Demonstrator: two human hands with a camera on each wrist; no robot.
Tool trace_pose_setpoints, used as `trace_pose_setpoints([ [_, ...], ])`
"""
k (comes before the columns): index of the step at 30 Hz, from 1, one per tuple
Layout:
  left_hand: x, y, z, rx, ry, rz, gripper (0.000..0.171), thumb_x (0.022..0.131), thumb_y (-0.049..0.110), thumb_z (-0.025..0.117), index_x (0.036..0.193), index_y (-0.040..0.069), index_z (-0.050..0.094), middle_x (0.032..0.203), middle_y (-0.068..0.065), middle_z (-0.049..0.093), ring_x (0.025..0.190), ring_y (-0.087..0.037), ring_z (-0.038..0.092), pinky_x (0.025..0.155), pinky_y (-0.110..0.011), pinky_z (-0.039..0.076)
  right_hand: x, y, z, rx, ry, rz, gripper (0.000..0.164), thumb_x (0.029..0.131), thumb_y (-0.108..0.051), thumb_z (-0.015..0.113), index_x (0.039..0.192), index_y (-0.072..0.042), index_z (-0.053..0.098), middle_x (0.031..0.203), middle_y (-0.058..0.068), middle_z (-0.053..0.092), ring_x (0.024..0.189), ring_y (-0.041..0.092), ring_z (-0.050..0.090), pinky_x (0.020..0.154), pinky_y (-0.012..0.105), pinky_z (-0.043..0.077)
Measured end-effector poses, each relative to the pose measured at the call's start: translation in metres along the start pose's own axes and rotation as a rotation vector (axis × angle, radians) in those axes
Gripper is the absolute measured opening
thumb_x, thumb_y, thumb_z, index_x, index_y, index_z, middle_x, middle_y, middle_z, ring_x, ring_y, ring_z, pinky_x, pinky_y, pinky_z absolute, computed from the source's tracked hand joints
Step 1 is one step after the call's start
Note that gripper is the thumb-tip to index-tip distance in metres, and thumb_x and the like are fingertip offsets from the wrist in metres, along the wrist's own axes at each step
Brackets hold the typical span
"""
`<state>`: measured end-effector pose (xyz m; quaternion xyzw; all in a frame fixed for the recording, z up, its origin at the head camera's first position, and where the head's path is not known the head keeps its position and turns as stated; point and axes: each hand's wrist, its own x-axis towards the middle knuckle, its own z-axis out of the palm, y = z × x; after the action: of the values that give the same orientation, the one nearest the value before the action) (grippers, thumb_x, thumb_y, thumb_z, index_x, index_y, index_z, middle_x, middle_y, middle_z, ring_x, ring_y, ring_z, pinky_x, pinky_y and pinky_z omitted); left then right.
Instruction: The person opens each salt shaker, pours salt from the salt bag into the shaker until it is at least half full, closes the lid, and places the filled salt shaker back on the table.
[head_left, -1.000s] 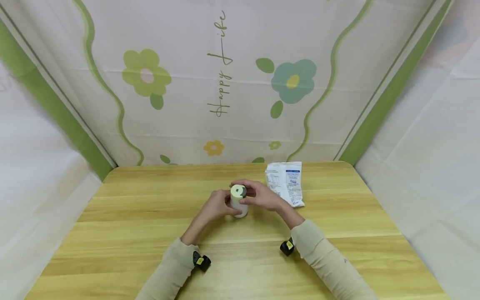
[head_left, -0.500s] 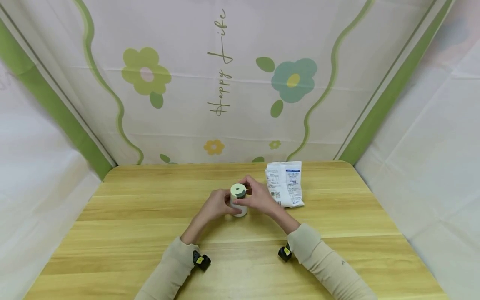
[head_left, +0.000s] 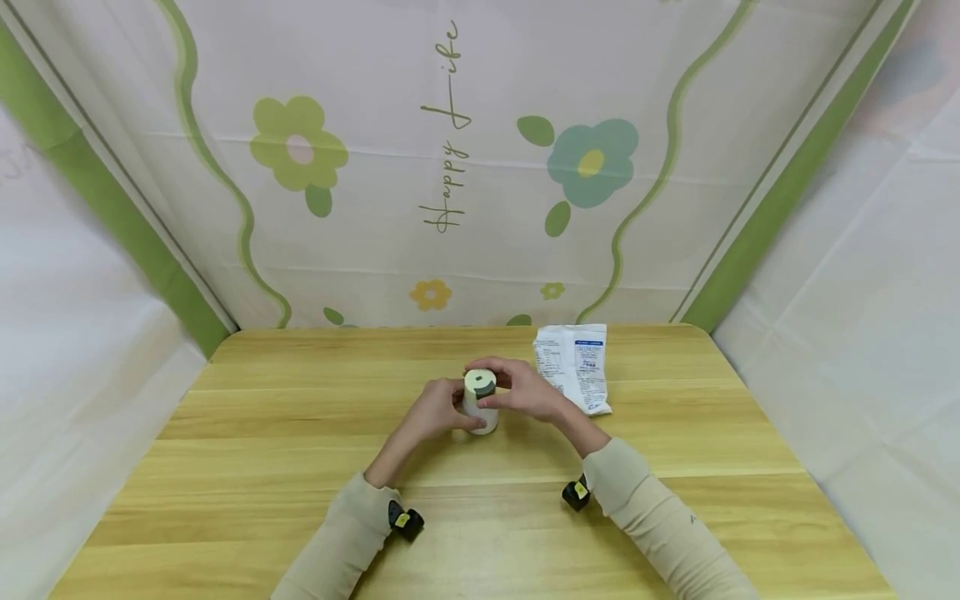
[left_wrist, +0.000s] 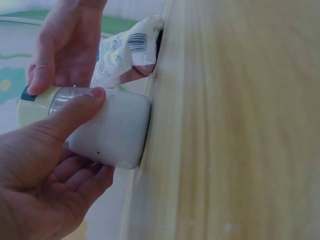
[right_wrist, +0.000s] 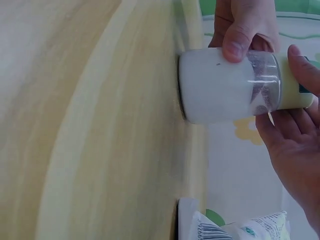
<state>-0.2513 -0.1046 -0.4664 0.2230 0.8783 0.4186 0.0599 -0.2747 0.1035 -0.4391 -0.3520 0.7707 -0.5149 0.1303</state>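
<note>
A clear jar stands upright on the table, filled with white powder nearly up to its neck. Its cream lid has a dark green part at the edge. My left hand grips the jar's body from the left, thumb on the near side and fingers curled behind. From the right, my right hand holds the lid between its thumb and fingers. In the left wrist view the right thumb lies by the dark green part.
Behind my right hand, a white printed packet with a barcode lies at the back of the wooden table. A flowered curtain hangs beyond the back edge, and pale cloth closes both sides.
The lid has turned, its dark green part coming round from the right toward the near side. My right hand drew nearer, then moved back round the lid. My left hand kept its grip.
</note>
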Motion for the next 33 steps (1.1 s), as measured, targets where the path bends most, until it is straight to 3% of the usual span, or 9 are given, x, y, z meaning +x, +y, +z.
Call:
trace_pose_setpoints([
  [5,0.001,0.000,0.001,-0.015,0.005,-0.008,0.032,0.075,0.020,0.088,0.102,0.011,0.073,0.099,-0.003,0.075,0.088,-0.011,0.067,0.081,-0.033,0.055,-0.002,0.000,0.009,-0.056,0.133,0.025,0.052,0.082,-0.012,0.082,0.129,-0.007,0.061,0.126,0.007,0.066,0.116,0.023,0.065,0.097,0.032,0.053],
  [10,0.001,0.001,0.000,-0.008,0.014,-0.009,0.030,0.074,0.021,0.089,0.097,0.014,0.073,0.092,0.001,0.074,0.079,-0.007,0.061,0.074,-0.027,0.051,-0.006,-0.012,0.019,-0.092,0.239,0.065,0.048,0.081,-0.016,0.083,0.124,-0.011,0.061,0.122,0.010,0.067,0.118,0.028,0.065,0.099,0.040,0.053],
  [13,0.002,0.001,-0.001,-0.002,0.015,-0.012,0.031,0.073,0.020,0.089,0.099,0.013,0.073,0.093,0.001,0.074,0.080,-0.008,0.062,0.075,-0.027,0.052,-0.006,-0.007,0.018,-0.099,0.211,0.054,0.053,0.081,-0.017,0.083,0.128,-0.010,0.059,0.126,0.009,0.066,0.121,0.027,0.063,0.101,0.040,0.052],
  [18,0.003,0.002,0.001,0.009,0.006,-0.014,0.036,0.074,0.019,0.089,0.106,0.010,0.073,0.101,-0.004,0.075,0.090,-0.013,0.068,0.083,-0.034,0.056,-0.004,-0.003,0.007,-0.069,0.068,-0.024,0.061,0.085,-0.010,0.078,0.140,-0.003,0.052,0.139,0.013,0.058,0.128,0.029,0.057,0.106,0.037,0.048],
  [22,0.003,0.002,0.002,0.005,0.000,-0.011,0.037,0.075,0.018,0.088,0.108,0.008,0.072,0.104,-0.006,0.075,0.093,-0.015,0.069,0.084,-0.036,0.056,-0.003,-0.001,0.002,-0.063,0.017,-0.053,0.061,0.087,-0.008,0.076,0.142,-0.001,0.050,0.141,0.015,0.057,0.128,0.029,0.057,0.105,0.035,0.048],
  [28,0.002,0.002,0.002,-0.006,0.014,-0.004,0.036,0.075,0.019,0.088,0.105,0.007,0.073,0.101,-0.006,0.075,0.091,-0.015,0.068,0.082,-0.035,0.056,-0.003,-0.002,0.005,-0.102,0.053,-0.023,0.059,0.084,-0.009,0.079,0.139,-0.007,0.056,0.139,0.013,0.060,0.124,0.028,0.061,0.102,0.034,0.051],
  [33,0.000,0.001,0.002,-0.006,0.030,0.003,0.036,0.074,0.020,0.089,0.103,0.007,0.073,0.100,-0.006,0.076,0.089,-0.014,0.068,0.080,-0.034,0.056,-0.004,0.000,0.011,-0.156,0.117,-0.018,0.057,0.082,-0.007,0.079,0.135,-0.006,0.058,0.133,0.014,0.064,0.124,0.030,0.061,0.101,0.033,0.051],
])
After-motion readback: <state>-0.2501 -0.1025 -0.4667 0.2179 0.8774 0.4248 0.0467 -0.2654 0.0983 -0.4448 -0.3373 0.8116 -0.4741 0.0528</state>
